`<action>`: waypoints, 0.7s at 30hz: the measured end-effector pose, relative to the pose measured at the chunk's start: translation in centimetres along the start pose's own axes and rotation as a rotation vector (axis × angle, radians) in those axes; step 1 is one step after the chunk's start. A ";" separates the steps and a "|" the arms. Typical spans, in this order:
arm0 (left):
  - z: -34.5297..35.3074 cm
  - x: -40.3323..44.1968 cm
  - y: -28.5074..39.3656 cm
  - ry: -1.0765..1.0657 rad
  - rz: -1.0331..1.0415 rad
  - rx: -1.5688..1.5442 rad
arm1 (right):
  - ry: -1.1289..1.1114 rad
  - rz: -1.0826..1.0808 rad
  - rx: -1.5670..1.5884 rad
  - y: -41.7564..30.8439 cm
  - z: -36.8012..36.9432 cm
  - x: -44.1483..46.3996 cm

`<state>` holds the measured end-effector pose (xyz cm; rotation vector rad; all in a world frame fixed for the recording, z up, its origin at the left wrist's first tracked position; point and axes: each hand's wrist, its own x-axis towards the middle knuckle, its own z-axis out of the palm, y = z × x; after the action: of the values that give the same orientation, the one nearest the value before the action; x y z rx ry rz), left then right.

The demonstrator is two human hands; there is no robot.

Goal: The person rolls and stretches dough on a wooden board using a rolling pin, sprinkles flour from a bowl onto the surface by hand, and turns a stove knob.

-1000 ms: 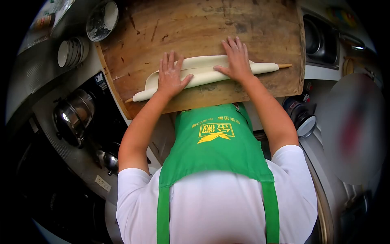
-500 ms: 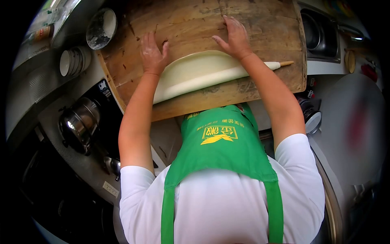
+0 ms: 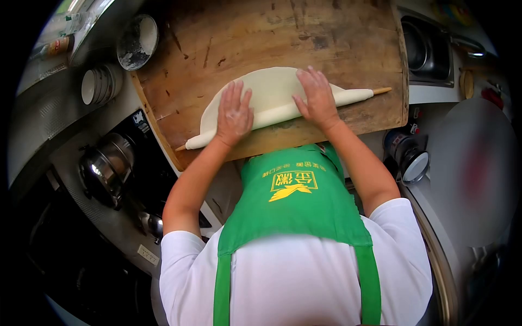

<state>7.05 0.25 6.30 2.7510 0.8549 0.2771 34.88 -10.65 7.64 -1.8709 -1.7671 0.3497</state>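
At upper centre, a dough sheet (image 3: 269, 89) is apparently rolled around a rolling pin (image 3: 382, 91) under left hand (image 3: 235, 118) and right hand (image 3: 317, 99), both spread; next, even pressure seems needed.

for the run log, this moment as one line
left hand: open over dough | right hand: open over dough | rolling pin: wrapped in dough, both tips bare | board: beneath

I find one pale dough sheet (image 3: 272, 92) part-wound around a slim wooden rolling pin (image 3: 382, 91), both tips exposed, aslant on the wooden board (image 3: 261, 35); the unwound, round-edged flap lies beyond.
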 end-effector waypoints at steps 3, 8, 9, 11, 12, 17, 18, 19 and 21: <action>1.9 -4.0 5.8 -0.289 -0.059 -0.081 | -0.197 -0.019 -0.110 -0.6 2.7 -4.8; 1.0 4.3 1.9 -0.058 -0.234 0.051 | -0.127 0.014 -0.275 0.5 3.8 2.3; 0.8 6.4 0.1 -0.027 -0.249 0.121 | -0.094 0.030 -0.315 0.9 4.1 4.9; 0.5 9.2 -2.6 0.025 -0.262 0.200 | -0.041 0.035 -0.362 1.7 4.5 9.1; 0.3 9.8 -3.3 0.012 -0.287 0.146 | -0.012 0.081 -0.297 1.7 4.3 10.6; 2.3 7.1 0.7 0.051 -0.270 0.085 | -0.149 -0.016 -0.222 -0.3 5.9 8.0; 2.5 7.4 1.1 0.054 -0.269 0.133 | -0.045 -0.092 -0.219 -0.5 5.8 7.5; 2.9 8.7 0.5 0.065 -0.267 0.130 | -0.041 -0.097 -0.229 0.3 6.0 8.6; 2.5 10.6 -0.5 0.024 -0.388 0.101 | -0.032 -0.069 -0.252 0.5 6.4 10.6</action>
<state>15.95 6.32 4.87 2.5975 1.4152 0.1964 33.00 1.03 3.91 -1.9765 -1.9687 0.1369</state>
